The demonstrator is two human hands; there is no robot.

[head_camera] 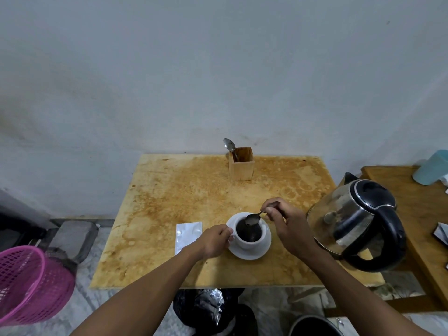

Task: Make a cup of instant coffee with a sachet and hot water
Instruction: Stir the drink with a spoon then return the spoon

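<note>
A white cup [249, 242] full of dark coffee stands on a white saucer [260, 252] on the stained wooden table [184, 190]. My left hand [215, 241] grips the cup's handle on its left side. My right hand [283, 218] pinches the handle of a small metal spoon [253, 218], whose bowl hangs just above the coffee at the cup's far rim. A silver sachet [188, 236] lies flat on the table left of the cup, partly under my left hand. The steel and black electric kettle [356, 229] stands at the table's right edge.
A wooden holder [241, 166] with another spoon [229, 144] stands at the back of the table. A pink basket [29, 284] sits on the floor at left. A second wooden table [419, 214] with a blue cup [431, 167] is at right. Dark bags [211, 309] lie below the table's front edge.
</note>
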